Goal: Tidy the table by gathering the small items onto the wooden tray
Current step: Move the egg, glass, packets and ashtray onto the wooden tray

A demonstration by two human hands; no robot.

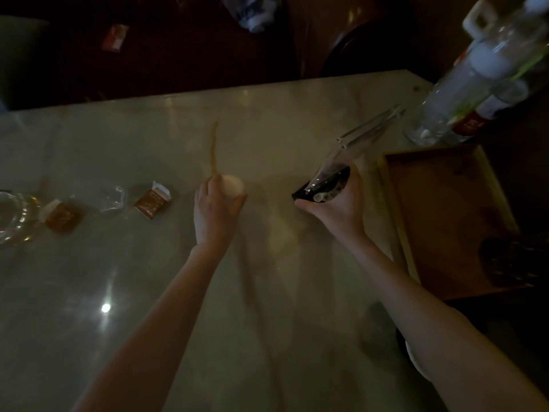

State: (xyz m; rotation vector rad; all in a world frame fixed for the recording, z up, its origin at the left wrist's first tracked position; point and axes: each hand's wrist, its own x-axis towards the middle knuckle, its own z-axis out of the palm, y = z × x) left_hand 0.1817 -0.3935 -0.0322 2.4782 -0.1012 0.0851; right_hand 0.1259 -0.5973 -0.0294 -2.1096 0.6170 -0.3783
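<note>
My left hand (215, 209) grips a pale round object (234, 185) at the middle of the glossy table (267, 114); what it is I cannot make out. My right hand (338, 203) holds a clear plastic packet with a dark bottom (335, 173), tilted up toward the right. The wooden tray (445, 215) lies at the right edge of the table, just right of my right hand. Two brown cigarette packs (153, 202) (61, 215) and a crumpled clear wrapper (111, 197) lie to the left.
A glass ashtray (13, 215) sits at the far left edge. A cluster of clear bottles (475, 84) stands behind the tray at the back right. A dark object (511, 263) covers the tray's near right corner. A red pack (114, 37) lies on the dark floor beyond.
</note>
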